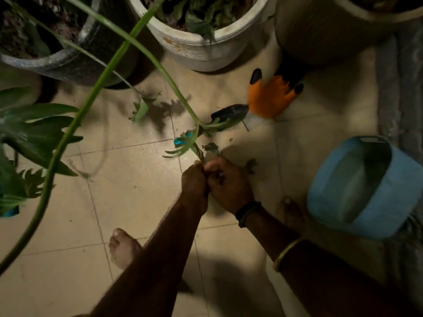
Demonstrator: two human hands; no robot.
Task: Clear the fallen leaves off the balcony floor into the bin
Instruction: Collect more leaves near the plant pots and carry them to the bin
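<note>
Now | both hands' grip pinches leaf stem (pixel 198 152) | bin (pixel 377 225) right, apart

Bare tiles (pixel 142 202) lie left — pots (pixel 201 53) ahead, blue bin (pixel 389 202) right

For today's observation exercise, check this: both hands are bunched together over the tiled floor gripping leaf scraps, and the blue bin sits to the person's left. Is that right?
Not quite. In the head view the left hand and right hand are bunched together gripping leaf scraps over the tiles, but the blue bin sits to the person's right, not left.
</note>
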